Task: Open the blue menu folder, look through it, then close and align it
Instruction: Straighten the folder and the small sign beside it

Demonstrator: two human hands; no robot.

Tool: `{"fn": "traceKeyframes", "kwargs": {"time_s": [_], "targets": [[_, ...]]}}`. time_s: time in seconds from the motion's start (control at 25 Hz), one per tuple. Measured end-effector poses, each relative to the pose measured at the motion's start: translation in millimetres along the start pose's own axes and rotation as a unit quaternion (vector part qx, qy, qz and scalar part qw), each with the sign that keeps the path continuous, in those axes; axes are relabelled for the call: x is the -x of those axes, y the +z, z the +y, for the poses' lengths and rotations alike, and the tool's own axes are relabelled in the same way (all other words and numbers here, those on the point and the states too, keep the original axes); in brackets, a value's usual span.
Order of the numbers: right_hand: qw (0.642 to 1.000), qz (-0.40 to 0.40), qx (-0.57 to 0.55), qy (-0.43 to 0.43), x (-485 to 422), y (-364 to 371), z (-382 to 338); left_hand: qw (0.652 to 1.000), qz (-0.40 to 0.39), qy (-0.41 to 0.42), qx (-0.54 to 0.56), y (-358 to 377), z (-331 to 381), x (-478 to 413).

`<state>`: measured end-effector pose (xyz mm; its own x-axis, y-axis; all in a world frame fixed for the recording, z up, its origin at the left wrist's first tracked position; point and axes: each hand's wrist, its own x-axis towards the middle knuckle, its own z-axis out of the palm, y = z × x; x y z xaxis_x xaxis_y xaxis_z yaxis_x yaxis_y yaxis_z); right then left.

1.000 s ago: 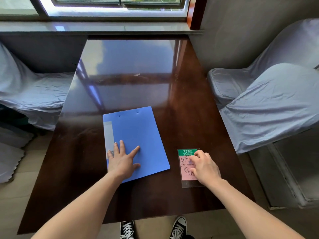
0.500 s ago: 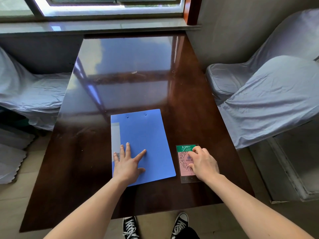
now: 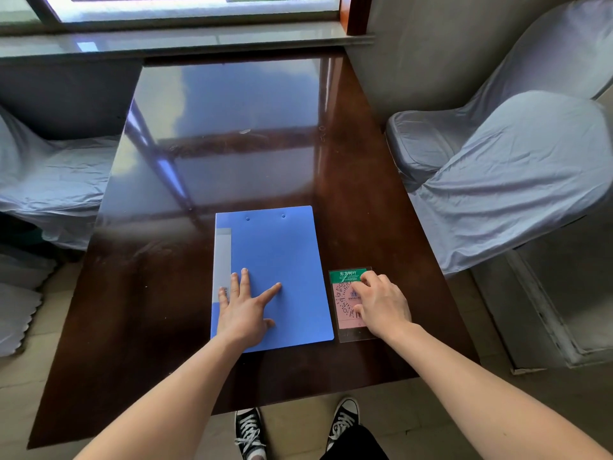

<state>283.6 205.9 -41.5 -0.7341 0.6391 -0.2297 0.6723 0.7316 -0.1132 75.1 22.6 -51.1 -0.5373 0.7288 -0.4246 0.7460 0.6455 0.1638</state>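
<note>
The blue menu folder (image 3: 282, 257) lies shut and flat on the dark glossy table (image 3: 149, 310), near the front edge, with a grey label strip along its left side. My left hand (image 3: 243, 308) rests palm down on the folder's lower left part, fingers spread. To the right of the folder lies a clear plastic card (image 3: 345, 298) with a green header and a pink code panel. My right hand (image 3: 381, 305) lies on that card, fingertips pressing on its upper part.
Chairs under grey covers stand at the right (image 3: 514, 167) and at the left (image 3: 49, 174) of the table. A window sill (image 3: 185, 38) runs along the far end. My black sneakers (image 3: 250, 433) show below the table's front edge.
The folder has turned clockwise under my left hand and now lies nearly square to the table edge, closer to the card. My right hand has stayed on the card.
</note>
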Motion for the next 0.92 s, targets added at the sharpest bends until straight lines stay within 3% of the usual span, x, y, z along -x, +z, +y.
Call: {"fn": "traceKeyframes", "kwargs": {"time_s": [0.92], "targets": [[1.0,0.016,-0.011,0.002,3,5,2,1.0,0.008,0.018,0.006,5,10,0]]}}
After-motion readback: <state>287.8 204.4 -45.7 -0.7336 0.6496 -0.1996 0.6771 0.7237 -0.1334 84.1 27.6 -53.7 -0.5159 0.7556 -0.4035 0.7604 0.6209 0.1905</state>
